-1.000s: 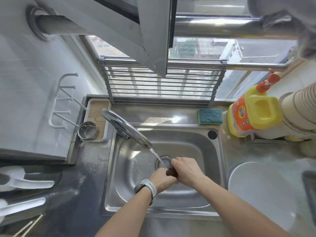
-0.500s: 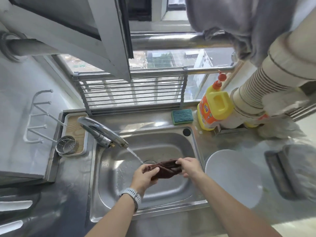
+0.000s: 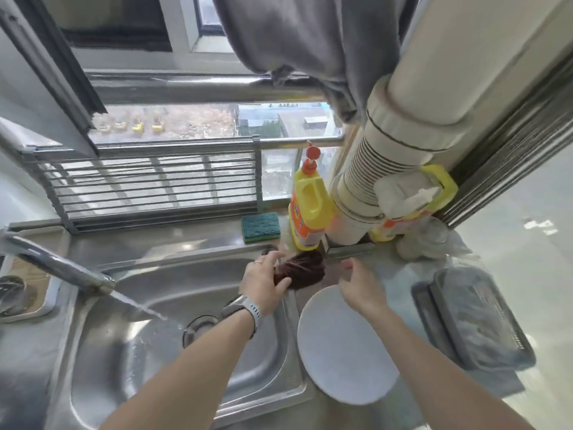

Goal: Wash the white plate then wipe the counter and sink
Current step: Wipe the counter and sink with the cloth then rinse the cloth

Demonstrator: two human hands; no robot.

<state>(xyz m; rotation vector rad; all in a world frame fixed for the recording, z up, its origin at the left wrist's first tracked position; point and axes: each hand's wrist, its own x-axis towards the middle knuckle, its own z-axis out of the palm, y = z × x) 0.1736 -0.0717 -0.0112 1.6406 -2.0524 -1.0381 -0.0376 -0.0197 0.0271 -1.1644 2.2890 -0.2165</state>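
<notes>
From the head camera, the left hand [image 3: 263,282] grips a dark brown cloth [image 3: 302,270], its fingers [image 3: 269,259] curled over the bunched fabric at the back right corner of the sink [image 3: 173,361], where the rim meets the table [image 3: 390,268]. The right hand [image 3: 361,285] hovers just beside the cloth, fingers loosely bent and holding nothing. The white plate [image 3: 341,352] lies flat on the table right of the sink, partly under the right forearm. Water runs from the tap [image 3: 59,265] into the basin. A green sponge [image 3: 260,226] and a yellow bottle [image 3: 310,206] stand behind the cloth.
</notes>
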